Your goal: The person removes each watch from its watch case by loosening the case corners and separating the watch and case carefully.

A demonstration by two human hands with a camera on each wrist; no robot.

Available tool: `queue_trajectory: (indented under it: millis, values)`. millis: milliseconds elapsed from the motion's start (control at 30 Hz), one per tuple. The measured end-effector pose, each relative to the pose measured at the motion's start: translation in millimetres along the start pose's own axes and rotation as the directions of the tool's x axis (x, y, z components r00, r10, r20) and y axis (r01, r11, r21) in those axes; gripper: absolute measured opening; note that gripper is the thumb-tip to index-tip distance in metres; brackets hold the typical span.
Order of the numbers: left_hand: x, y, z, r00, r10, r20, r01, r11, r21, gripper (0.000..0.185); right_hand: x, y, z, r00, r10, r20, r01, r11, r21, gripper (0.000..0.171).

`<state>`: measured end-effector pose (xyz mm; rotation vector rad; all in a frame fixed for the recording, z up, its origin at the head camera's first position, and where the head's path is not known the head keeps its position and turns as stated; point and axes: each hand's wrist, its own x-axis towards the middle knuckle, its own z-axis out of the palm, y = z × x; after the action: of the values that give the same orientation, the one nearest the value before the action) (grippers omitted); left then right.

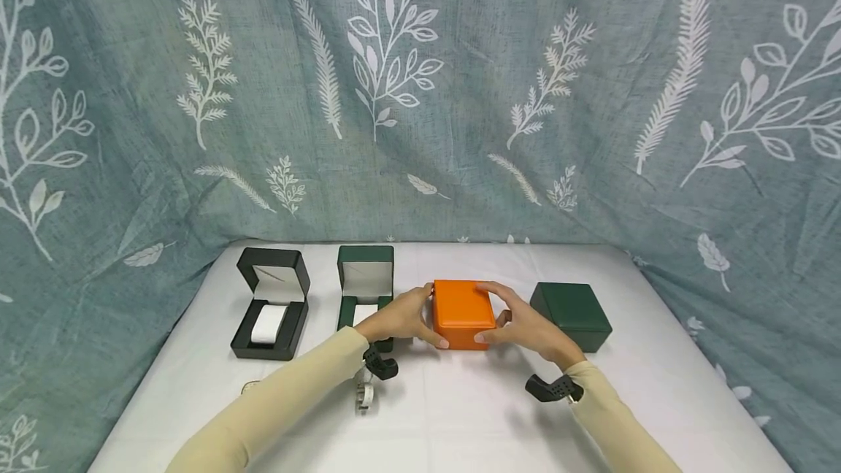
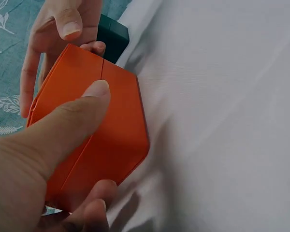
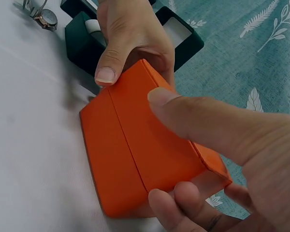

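Note:
A closed orange watch box [image 1: 463, 305] stands on the white table between both hands. My left hand [image 1: 404, 315] grips its left side, thumb on the front face and fingers around the side. On the right side, my right hand [image 1: 534, 327] holds it with the thumb at the front and the index finger reaching to the top back edge. The seam between lid and base runs unbroken across the box's front [image 3: 135, 140] in the right wrist view. In the left wrist view, the left thumb presses on the box [image 2: 121, 116] near that seam.
An open black watch box [image 1: 298, 327] with a white cushion [image 1: 269, 323] stands far left, beside an open green one [image 1: 366, 272]. A closed dark green box [image 1: 574, 312] sits right. One watch [image 1: 364, 396] lies near the left wrist; another [image 1: 249, 387] is mostly hidden by the sleeve.

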<state>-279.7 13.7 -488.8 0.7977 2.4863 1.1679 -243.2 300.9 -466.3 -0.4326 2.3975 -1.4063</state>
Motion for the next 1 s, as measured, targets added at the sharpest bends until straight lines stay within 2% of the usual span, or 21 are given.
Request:
queue_trajectory:
  millis: [167,300,600,1000]
  values:
    - [3.0,-0.6,2.6,1.000,-0.026,0.008,0.027,0.998,-0.056,0.119,5.1,4.4,0.1,1.000,0.005,0.021,-0.005,1.000,-0.008,0.101]
    - [6.6,-0.7,3.2,1.000,-0.014,0.000,0.014,0.997,-0.075,0.117,8.0,5.4,-1.3,1.000,0.009,0.028,-0.008,1.000,-0.016,0.104]
    - [9.4,0.2,1.6,1.000,-0.027,0.010,0.028,0.998,-0.047,0.115,11.8,10.5,-1.6,0.999,0.030,0.045,-0.032,0.998,0.057,0.103]
    - [9.0,-1.9,6.9,0.998,-0.060,0.009,0.060,0.997,-0.047,0.105,15.0,16.2,-1.8,0.997,0.029,0.071,-0.036,0.995,0.094,0.104]
